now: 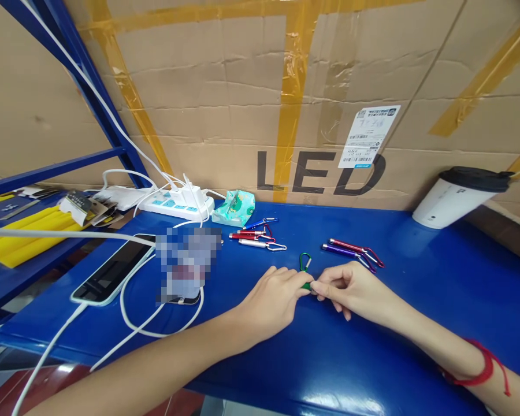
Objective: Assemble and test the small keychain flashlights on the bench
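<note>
A small green flashlight with a carabiner clip (305, 263) is between my two hands, above the middle of the table. My left hand (275, 297) is closed around its green body, most of which the fingers hide. With thumb and fingers pinched, my right hand (344, 286) grips the other end of the flashlight. Beyond my right hand, a red flashlight (346, 245) and a purple flashlight (341, 251) with clips lie side by side. Farther left are a silver flashlight (253, 244), a blue one (255, 223) and red ones (245, 236).
A blue table (251, 370) backs onto a large cardboard box (225, 115). Left of my hands lie a charging phone (112, 271), a blurred-out device (186, 266), white cables and a power strip (156, 202). A tissue pack (234, 208) and a lidded cup (450, 199) stand behind.
</note>
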The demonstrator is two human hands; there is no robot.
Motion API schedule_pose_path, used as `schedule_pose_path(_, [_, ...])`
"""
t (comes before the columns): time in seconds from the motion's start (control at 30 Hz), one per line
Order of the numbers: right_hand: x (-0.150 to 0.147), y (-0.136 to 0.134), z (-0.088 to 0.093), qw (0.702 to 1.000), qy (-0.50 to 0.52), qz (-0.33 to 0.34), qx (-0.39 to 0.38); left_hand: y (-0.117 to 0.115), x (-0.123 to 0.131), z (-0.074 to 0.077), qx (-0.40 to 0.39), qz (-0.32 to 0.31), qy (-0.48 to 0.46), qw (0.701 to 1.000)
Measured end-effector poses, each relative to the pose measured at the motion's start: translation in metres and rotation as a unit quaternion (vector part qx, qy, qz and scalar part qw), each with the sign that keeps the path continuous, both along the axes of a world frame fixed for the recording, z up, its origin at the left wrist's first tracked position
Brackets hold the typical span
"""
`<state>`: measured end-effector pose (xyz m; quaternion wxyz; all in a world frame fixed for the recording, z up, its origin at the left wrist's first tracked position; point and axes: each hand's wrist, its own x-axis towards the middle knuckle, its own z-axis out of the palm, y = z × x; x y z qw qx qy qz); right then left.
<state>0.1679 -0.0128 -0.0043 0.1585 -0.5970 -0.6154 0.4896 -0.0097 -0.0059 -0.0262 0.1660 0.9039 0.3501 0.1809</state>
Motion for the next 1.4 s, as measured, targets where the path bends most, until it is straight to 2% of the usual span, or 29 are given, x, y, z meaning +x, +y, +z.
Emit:
schedule_pose_path(0.07, [0.004,0.000,-0.002,0.989,-0.066,0.018,0.131,0.001,0.001,0.001,-0.026,0.010,-0.023,0.999])
schedule_pose_path(0.1, [0.007,-0.001,-0.003,0.969,-0.098,0.033,0.225,0.001,0.002,0.001,-0.042,0.017,-0.037,0.998])
schedule_pose_path(0.13, [0.009,-0.001,-0.004,0.936,-0.126,0.052,0.325,0.002,0.002,0.002,-0.060,0.023,-0.051,0.997])
schedule_pose_path(0.2, [0.014,-0.002,-0.004,0.849,-0.163,0.085,0.495,0.003,0.003,0.003,-0.086,0.035,-0.070,0.993])
schedule_pose_path(0.27, [0.017,-0.002,-0.002,0.780,-0.182,0.103,0.590,0.003,0.003,0.005,-0.098,0.040,-0.075,0.992])
schedule_pose_path(0.3, [0.018,-0.003,-0.002,0.760,-0.186,0.110,0.613,0.003,0.003,0.005,-0.101,0.041,-0.074,0.991])
schedule_pose_path(0.37, [0.018,-0.002,0.000,0.744,-0.183,0.122,0.631,0.002,0.003,0.005,-0.102,0.041,-0.067,0.992])
schedule_pose_path(0.43, [0.017,-0.002,0.000,0.749,-0.173,0.128,0.626,0.002,0.003,0.005,-0.098,0.035,-0.059,0.993])
schedule_pose_path(0.5, [0.017,-0.001,-0.001,0.767,-0.164,0.120,0.609,0.002,0.003,0.004,-0.086,0.019,-0.048,0.995])
schedule_pose_path(0.7, [0.014,-0.001,-0.009,0.865,-0.096,0.114,0.479,0.001,-0.002,0.003,-0.059,-0.032,0.009,0.998])
schedule_pose_path(0.83, [0.008,-0.003,-0.010,0.930,-0.071,0.072,0.352,0.001,-0.005,0.001,-0.079,-0.006,0.004,0.997])
schedule_pose_path(0.97, [-0.001,-0.005,-0.005,0.989,-0.038,-0.008,0.142,0.001,-0.004,-0.001,-0.066,-0.003,0.006,0.998])
schedule_pose_path(1.03, [-0.004,-0.006,-0.001,0.999,-0.009,-0.036,0.030,0.001,-0.003,-0.002,-0.049,-0.005,0.008,0.999])
schedule_pose_path(1.1, [-0.005,-0.005,0.000,0.998,0.023,-0.043,-0.026,0.001,-0.002,-0.003,-0.031,-0.008,0.009,0.999])
schedule_pose_path(1.4, [-0.002,-0.004,-0.001,0.995,0.059,-0.046,-0.061,0.001,-0.003,0.000,-0.019,-0.014,0.005,1.000])
